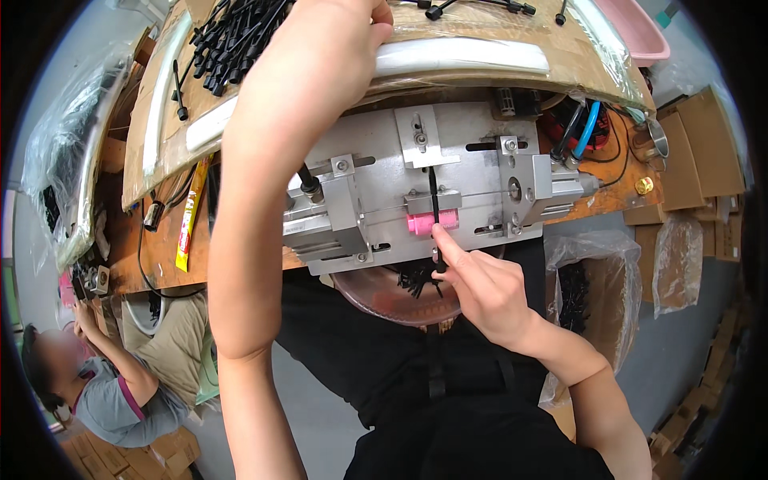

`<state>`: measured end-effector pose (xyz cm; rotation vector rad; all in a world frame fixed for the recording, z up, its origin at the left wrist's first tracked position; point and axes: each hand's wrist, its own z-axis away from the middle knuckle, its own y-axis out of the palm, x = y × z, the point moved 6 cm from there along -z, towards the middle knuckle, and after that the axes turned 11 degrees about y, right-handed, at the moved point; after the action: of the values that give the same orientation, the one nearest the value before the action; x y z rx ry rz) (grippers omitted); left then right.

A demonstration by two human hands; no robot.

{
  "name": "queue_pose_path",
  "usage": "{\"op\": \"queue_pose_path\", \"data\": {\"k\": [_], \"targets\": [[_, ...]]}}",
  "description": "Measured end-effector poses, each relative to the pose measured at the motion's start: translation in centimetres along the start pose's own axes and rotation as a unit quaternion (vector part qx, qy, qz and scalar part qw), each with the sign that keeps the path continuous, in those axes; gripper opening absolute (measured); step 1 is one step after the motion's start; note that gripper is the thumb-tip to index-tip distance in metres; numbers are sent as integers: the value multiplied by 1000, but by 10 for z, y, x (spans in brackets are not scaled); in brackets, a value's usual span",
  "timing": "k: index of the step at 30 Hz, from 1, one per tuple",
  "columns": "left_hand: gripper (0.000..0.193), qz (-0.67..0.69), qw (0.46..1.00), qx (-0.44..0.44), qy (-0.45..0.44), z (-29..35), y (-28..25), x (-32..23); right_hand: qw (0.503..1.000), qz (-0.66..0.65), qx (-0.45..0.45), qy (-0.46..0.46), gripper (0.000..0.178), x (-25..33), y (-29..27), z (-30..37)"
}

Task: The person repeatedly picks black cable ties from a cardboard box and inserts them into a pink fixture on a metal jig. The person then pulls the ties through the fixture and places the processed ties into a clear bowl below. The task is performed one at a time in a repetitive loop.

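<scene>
A thin black rod lies lengthwise across a metal fixture, over a small pink block. My right hand grips the rod's near end, index finger along it and thumb by its tip. At the top edge, my left hand is over the cardboard sheet, its visible fingers curled together. Whatever they may hold is cut off by the frame. A heap of black rods with knobbed ends lies to the left of that hand.
Below the fixture, a translucent bowl holds black pieces. Metal clamp blocks flank the rod. A yellow packet lies on the wooden bench at left. A seated co-worker is at far left; cardboard boxes stand at right.
</scene>
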<state>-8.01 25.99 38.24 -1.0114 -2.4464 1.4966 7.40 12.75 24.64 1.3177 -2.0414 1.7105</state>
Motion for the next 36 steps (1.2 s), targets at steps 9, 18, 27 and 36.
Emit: {"op": "queue_pose_path", "data": {"k": [9,18,27,36], "targets": [[24,0,992,-114,47,69,-6,-33,968,140,-126,-163,38,29,-70,-75],[65,-57,996,46,-44,166,81,-111,972,176,-100,-118,26,15,-106,-230],[69,-63,992,105,-29,158,88,-103,960,-219,-170,-29,17,-3,-133,-129],[25,-188,974,-129,4,54,-4,-11,997,-59,-40,-17,55,9,-21,7]]}}
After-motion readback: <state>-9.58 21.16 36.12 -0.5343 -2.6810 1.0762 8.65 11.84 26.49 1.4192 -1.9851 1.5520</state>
